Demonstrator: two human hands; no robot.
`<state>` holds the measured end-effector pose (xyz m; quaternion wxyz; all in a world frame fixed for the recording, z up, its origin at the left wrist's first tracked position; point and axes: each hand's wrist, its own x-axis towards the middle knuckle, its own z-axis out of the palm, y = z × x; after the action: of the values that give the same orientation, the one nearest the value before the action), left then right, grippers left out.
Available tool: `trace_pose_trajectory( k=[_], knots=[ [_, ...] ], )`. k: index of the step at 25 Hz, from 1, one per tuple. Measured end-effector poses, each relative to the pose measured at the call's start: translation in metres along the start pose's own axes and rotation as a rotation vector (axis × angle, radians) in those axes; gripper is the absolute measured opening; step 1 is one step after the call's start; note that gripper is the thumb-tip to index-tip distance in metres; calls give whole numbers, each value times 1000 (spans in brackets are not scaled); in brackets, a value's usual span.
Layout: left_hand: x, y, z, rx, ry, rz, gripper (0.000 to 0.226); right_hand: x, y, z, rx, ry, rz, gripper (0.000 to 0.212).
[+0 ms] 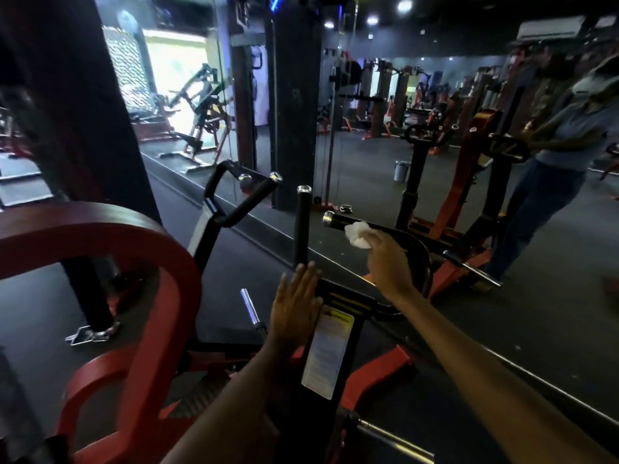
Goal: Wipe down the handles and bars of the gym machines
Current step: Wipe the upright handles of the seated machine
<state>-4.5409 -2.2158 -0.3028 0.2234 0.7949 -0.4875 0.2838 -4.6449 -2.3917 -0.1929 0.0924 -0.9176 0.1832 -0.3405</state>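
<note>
Both arms reach forward over the black and red machine. The right hand (388, 262) curls round a crumpled white cloth (359, 234) and presses it onto the black horizontal handle (338, 220), just behind its chrome end cap. The left hand (294, 308) is flat, fingers straight and together, resting against the base of the upright black handle (302, 226), beside a white instruction label (330, 353) on the post.

This is a commercial gym. A large wall mirror (368, 155) reflects rows of red-and-black weight machines (378, 105) under ceiling spotlights (404, 5). A red-framed machine (150, 296) with black foam-gripped handles (301, 226) stands on dark rubber flooring (33, 313), and an instruction label (330, 353) is fixed to its post.
</note>
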Motion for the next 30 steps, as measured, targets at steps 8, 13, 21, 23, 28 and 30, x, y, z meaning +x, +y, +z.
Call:
trace_pose_trajectory(
  k=[8, 13, 21, 23, 28, 30],
  knots=[
    [27, -140, -122, 436, 268, -448, 58, 92, -86, 55, 354, -253, 46, 35],
    [29, -148, -127, 591, 199, -445, 59, 152, -100, 69, 373, -234, -36, 25],
    [98, -91, -98, -608, 3, -610, 40, 118, -127, 80, 745, -518, 56, 19],
    [93, -92, -90, -560, -9, -600, 36, 116, -118, 75, 708, -617, 132, 21],
    [87, -108, -86, -686, -241, -755, 25, 126, -94, 58, 580, -881, 202, 32],
    [86, -102, -88, -957, -268, -925, 29, 122, -92, 54, 1079, -996, 533, 28]
  ],
)
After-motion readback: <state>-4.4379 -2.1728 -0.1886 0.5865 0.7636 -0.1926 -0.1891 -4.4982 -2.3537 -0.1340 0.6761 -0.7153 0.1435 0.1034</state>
